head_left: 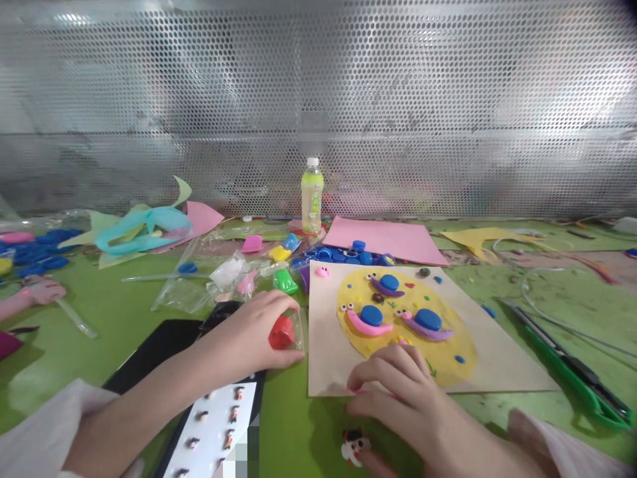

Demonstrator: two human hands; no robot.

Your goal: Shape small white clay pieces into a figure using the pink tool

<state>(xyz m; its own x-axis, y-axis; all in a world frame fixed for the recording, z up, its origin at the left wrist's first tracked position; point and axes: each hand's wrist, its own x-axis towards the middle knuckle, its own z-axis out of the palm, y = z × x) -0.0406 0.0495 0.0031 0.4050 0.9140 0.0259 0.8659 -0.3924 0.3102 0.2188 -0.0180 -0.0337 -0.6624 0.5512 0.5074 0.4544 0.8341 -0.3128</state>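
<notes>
My left hand [253, 325] is curled around a small clear packet of red clay [282, 332], its thumb and fingers on opposite sides. My right hand [403, 398] hovers over the front edge of the beige card [502, 372], fingers bent and apart. Its thumb touches a small white, black and red figure [352, 447] on the green table; whether it presses on it I cannot tell. On the card lies a yellow oval [358, 285] with clay snails whose shells are blue bottle caps [371, 316]. The pink snail [369, 326] sits front left.
A phone-like black device [144, 352] with a lit screen lies under my left forearm. Clay packets [285, 281] and blue caps [343, 255] crowd behind. A green cutter knife [572, 365] lies right, a bottle [312, 199] by the perforated metal wall. Another person's hand [44, 292] is at left.
</notes>
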